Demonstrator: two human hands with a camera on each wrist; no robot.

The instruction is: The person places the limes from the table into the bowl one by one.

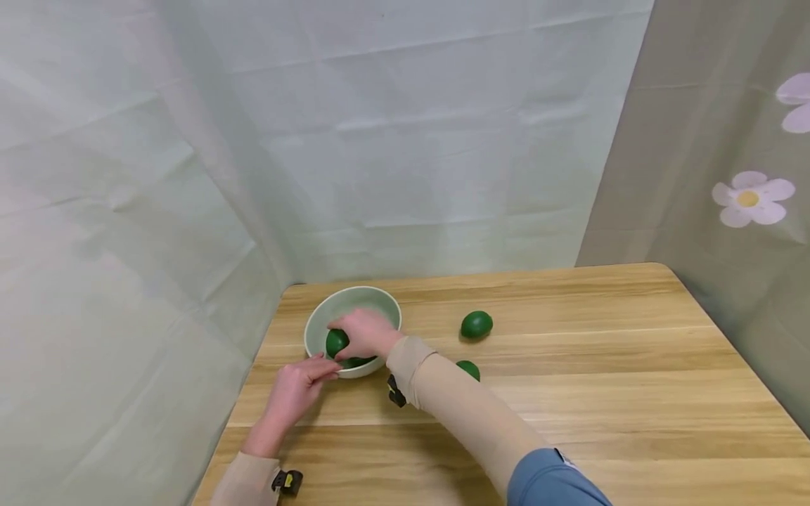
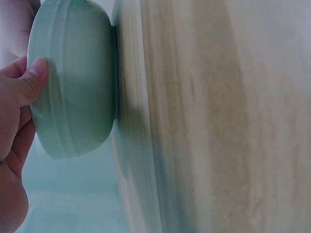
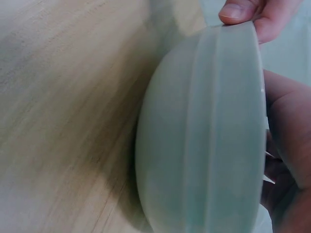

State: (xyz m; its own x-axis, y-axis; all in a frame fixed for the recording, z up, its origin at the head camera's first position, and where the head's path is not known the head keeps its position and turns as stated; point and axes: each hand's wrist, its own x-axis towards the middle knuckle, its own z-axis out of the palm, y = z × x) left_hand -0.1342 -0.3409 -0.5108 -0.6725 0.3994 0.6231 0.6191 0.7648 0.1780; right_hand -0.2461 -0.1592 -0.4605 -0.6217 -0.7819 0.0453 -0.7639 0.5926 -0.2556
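A pale green bowl (image 1: 323,309) stands on the table at its far left. My left hand (image 1: 297,386) pinches the bowl's near-left rim; in the left wrist view the thumb (image 2: 36,73) lies against the outer wall. Reaching over the rim, my right hand (image 1: 365,332) holds a dark green oval fruit (image 1: 337,342) inside the bowl, fingers and thumb on either side of it. More dark green fruit (image 1: 359,362) shows beneath that hand at the bowl's bottom, partly covered. The bowl's wall (image 3: 204,131) hides the right fingertips in the right wrist view.
To the right of the bowl, a dark green fruit (image 1: 477,325) lies on the wooden table (image 1: 601,379). Another green fruit (image 1: 469,369) is partly hidden behind my right forearm. Pale curtains (image 1: 430,154) hang behind the table and along its sides.
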